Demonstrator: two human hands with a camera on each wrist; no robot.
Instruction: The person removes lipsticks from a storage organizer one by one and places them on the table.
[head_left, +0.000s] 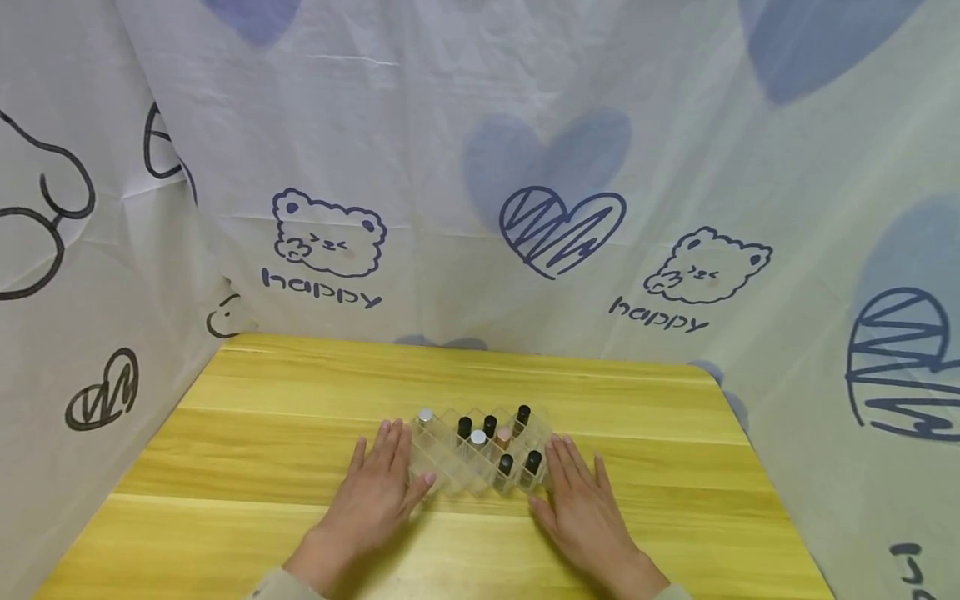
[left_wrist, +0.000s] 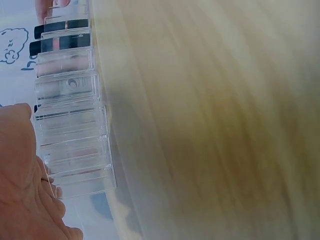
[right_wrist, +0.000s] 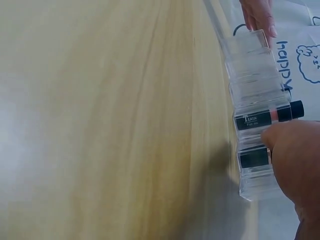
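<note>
A clear plastic lipstick organizer (head_left: 442, 468) with diamond-shaped compartments stands on the table between the two hands. Several lipstick tubes stand upright in it, most with black caps (head_left: 533, 457), others with a silver-white cap (head_left: 426, 416) or a pinkish cap (head_left: 504, 435). My left hand (head_left: 375, 496) lies along the organizer's left end with its fingers straight, thumb by the near corner. At the other end my right hand (head_left: 587, 507) rests likewise, fingers extended along the side. In the right wrist view, the right thumb partly covers a black lipstick tube (right_wrist: 254, 158).
The yellow wood-grain table (head_left: 247, 450) extends on both sides of the organizer. White cloth (head_left: 442, 275) printed with hearts and bears hangs behind the table and along its left and right sides.
</note>
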